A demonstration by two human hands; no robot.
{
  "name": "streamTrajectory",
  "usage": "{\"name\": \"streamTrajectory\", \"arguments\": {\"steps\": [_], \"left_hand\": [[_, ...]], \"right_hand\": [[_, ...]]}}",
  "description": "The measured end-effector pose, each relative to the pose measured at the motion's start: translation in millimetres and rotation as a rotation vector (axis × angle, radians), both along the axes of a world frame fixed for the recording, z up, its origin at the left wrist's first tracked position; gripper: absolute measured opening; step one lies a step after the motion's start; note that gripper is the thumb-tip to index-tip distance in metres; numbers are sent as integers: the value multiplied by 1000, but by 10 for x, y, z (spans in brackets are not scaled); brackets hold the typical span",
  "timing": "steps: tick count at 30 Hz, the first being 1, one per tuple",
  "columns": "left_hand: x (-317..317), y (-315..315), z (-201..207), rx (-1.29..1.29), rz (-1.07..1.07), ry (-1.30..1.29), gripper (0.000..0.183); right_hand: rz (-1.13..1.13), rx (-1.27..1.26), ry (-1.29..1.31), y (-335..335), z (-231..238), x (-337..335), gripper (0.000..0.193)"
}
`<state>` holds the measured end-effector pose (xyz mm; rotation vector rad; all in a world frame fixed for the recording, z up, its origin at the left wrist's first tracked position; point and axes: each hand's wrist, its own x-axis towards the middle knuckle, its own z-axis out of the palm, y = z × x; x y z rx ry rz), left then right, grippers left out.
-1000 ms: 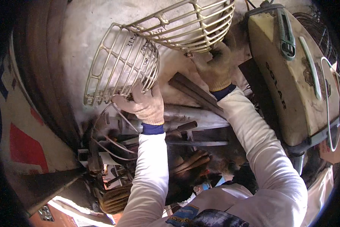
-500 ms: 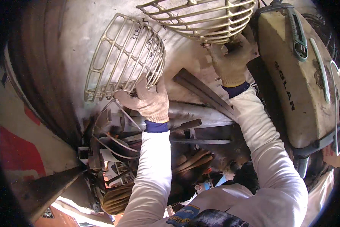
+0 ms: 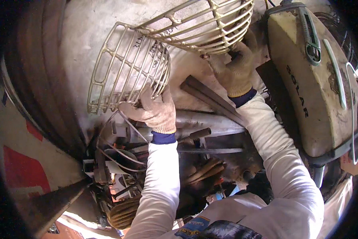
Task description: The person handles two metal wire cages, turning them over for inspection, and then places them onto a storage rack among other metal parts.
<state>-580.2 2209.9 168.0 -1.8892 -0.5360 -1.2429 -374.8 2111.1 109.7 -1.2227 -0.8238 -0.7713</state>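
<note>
Two curved, brass-coloured metal grilles of welded bars are held up in front of a pale wall with dark handwriting on it. The left grille (image 3: pixel 125 59) is gripped at its lower right edge by my gloved left hand (image 3: pixel 153 109). My right hand (image 3: pixel 235 69), in the same kind of tan knit glove, grips the larger right grille (image 3: pixel 213 24) at its lower edge. This grille is tilted and cut off by the top of the view. Its left end touches or overlaps the upper right corner of the other one; I cannot tell which.
A worn beige machine casing (image 3: pixel 312 87) stands at the right. Below my hands lie dark angled metal bars (image 3: pixel 213 97), a grey pipe (image 3: pixel 207 122) and a thin metal hoop (image 3: pixel 123 161). Dark vertical folds (image 3: pixel 43 59) line the left, and coiled wires (image 3: pixel 342 30) sit behind the casing.
My right hand has moved left and slightly down with its grille, bringing it up to the left grille. My left hand and its grille have dropped slightly.
</note>
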Motion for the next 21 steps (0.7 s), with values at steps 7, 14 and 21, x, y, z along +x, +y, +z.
{"name": "streamTrajectory", "arguments": {"steps": [7,14,21], "left_hand": [[-46,-11,-15,-71,-6,-17,76],[-54,-17,-15,-64,32,2,78],[5,-108,3,-71,81,21,78]], "right_hand": [[54,120,58,19,35,12,52],[290,133,222,170,-209,68,50],[312,108,227,6,-22,12,50]]}}
